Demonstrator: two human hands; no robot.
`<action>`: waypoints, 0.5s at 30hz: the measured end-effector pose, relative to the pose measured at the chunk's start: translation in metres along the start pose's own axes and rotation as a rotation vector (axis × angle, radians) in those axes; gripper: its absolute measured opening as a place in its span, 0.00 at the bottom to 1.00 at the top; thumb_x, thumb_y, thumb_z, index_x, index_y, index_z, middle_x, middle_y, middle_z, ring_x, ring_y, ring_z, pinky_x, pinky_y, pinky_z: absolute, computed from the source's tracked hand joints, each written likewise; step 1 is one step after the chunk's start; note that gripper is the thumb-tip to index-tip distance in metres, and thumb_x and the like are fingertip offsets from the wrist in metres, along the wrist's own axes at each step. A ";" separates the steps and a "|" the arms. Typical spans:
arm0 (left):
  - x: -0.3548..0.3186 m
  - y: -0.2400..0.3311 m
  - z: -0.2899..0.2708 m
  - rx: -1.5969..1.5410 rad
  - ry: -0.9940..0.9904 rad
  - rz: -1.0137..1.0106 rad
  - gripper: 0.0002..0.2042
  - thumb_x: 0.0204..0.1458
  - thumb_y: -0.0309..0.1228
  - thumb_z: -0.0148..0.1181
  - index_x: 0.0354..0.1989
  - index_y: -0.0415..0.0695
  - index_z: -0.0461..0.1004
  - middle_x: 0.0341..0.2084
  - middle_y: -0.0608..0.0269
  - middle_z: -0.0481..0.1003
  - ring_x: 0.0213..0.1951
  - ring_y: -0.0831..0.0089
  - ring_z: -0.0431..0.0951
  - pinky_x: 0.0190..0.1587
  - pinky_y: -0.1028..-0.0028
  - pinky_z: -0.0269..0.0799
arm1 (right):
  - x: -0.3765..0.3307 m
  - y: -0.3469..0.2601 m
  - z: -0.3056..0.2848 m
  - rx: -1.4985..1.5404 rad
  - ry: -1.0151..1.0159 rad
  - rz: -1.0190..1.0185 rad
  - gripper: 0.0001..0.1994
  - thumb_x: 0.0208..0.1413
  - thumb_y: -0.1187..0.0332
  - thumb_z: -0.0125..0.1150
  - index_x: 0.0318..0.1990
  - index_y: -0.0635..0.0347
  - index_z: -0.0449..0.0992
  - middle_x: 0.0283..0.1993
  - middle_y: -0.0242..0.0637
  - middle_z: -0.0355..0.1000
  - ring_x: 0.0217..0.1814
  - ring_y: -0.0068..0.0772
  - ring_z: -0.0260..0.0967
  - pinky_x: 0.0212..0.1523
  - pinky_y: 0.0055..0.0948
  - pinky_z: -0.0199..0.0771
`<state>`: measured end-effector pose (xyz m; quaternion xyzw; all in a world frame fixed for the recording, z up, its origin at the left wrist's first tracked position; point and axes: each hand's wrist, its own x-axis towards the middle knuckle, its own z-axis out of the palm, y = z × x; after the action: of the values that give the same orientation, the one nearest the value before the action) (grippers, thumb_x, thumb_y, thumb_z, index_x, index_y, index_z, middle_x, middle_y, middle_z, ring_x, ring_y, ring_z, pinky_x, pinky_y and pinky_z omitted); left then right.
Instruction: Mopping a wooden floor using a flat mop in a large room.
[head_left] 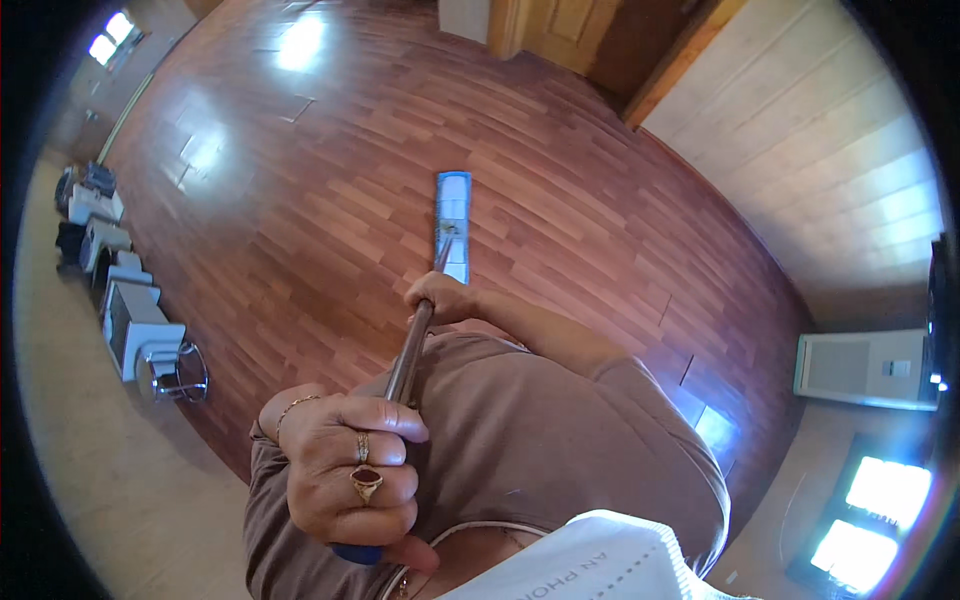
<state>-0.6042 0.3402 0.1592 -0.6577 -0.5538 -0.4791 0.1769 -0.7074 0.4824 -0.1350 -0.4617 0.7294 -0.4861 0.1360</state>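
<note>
A flat mop with a long metal pole (407, 368) slants away from my chest. My left hand (350, 465), with rings and a bracelet, is closed around the pole's upper end, where a bit of blue grip shows below the fist. Farther down the pole, my right hand (440, 297) is wrapped around it, the right arm reaching across from the right. The blue and white mop head (454, 205) lies on the wood-plank floor (340, 220) ahead of me, its long side pointing away.
Along the left wall stand several white appliance-like boxes (133, 320) and a chrome-framed chair or stool (185, 372). A wooden door (570, 35) is at the far end. To the right are a pale panelled wall (800, 130) and a white cabinet-like unit (860, 368).
</note>
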 end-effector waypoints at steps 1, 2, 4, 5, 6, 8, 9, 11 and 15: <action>-0.002 0.004 -0.005 0.033 -0.009 -0.023 0.21 0.46 0.44 0.66 0.13 0.46 0.64 0.14 0.69 0.59 0.15 0.75 0.60 0.28 0.71 0.70 | 0.016 0.002 0.008 0.023 -0.069 -0.010 0.16 0.41 0.62 0.66 0.18 0.60 0.65 0.19 0.46 0.61 0.24 0.50 0.62 0.26 0.43 0.58; -0.005 0.008 -0.009 0.064 -0.019 -0.045 0.21 0.45 0.44 0.67 0.13 0.46 0.64 0.14 0.70 0.59 0.15 0.75 0.60 0.29 0.72 0.70 | 0.028 0.004 0.015 0.024 -0.085 -0.020 0.16 0.41 0.62 0.66 0.18 0.60 0.65 0.19 0.46 0.61 0.24 0.50 0.62 0.26 0.43 0.58; -0.014 0.018 -0.016 0.111 -0.014 -0.097 0.21 0.44 0.44 0.67 0.13 0.46 0.64 0.14 0.70 0.59 0.16 0.75 0.60 0.29 0.72 0.70 | 0.050 0.005 0.029 -0.016 -0.188 -0.048 0.14 0.40 0.63 0.65 0.19 0.60 0.66 0.20 0.46 0.62 0.26 0.50 0.64 0.27 0.42 0.60; -0.019 0.023 -0.019 0.140 -0.013 -0.142 0.20 0.43 0.44 0.68 0.14 0.46 0.65 0.14 0.70 0.59 0.16 0.75 0.61 0.29 0.72 0.70 | 0.062 0.007 0.037 -0.017 -0.207 -0.076 0.12 0.40 0.65 0.65 0.20 0.60 0.67 0.20 0.45 0.64 0.27 0.49 0.65 0.28 0.41 0.61; -0.022 0.026 -0.022 0.150 -0.011 -0.147 0.20 0.43 0.44 0.68 0.14 0.46 0.65 0.14 0.70 0.59 0.16 0.75 0.61 0.29 0.72 0.70 | 0.071 0.008 0.043 -0.016 -0.216 -0.084 0.12 0.40 0.65 0.65 0.20 0.60 0.67 0.20 0.45 0.64 0.27 0.49 0.65 0.28 0.41 0.61; -0.027 0.030 -0.026 0.253 -0.008 -0.226 0.20 0.39 0.46 0.70 0.15 0.47 0.65 0.14 0.71 0.59 0.16 0.75 0.62 0.31 0.72 0.70 | 0.084 0.012 0.051 0.093 -0.185 -0.162 0.12 0.40 0.66 0.65 0.20 0.60 0.68 0.21 0.44 0.65 0.26 0.48 0.65 0.28 0.41 0.62; -0.026 0.031 -0.027 0.308 -0.012 -0.277 0.21 0.36 0.47 0.71 0.16 0.47 0.65 0.15 0.71 0.60 0.16 0.75 0.62 0.31 0.72 0.70 | 0.092 0.016 0.053 0.065 -0.199 -0.196 0.10 0.41 0.67 0.65 0.20 0.59 0.69 0.21 0.43 0.65 0.26 0.45 0.66 0.28 0.39 0.63; -0.033 0.031 -0.027 0.357 0.007 -0.310 0.21 0.35 0.47 0.71 0.16 0.47 0.65 0.15 0.71 0.60 0.16 0.75 0.62 0.30 0.72 0.70 | 0.098 0.014 0.053 0.084 -0.191 -0.170 0.10 0.42 0.67 0.65 0.21 0.59 0.70 0.21 0.44 0.66 0.25 0.44 0.66 0.28 0.39 0.64; -0.038 0.032 -0.037 0.397 -0.002 -0.357 0.21 0.34 0.48 0.72 0.17 0.48 0.67 0.14 0.72 0.61 0.16 0.75 0.63 0.29 0.71 0.69 | 0.103 0.016 0.049 0.085 -0.183 -0.092 0.09 0.45 0.67 0.65 0.21 0.59 0.72 0.21 0.45 0.67 0.25 0.43 0.67 0.27 0.38 0.64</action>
<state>-0.5883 0.2809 0.1553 -0.5022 -0.7444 -0.3841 0.2147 -0.7397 0.3727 -0.1465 -0.5308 0.6706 -0.4784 0.1991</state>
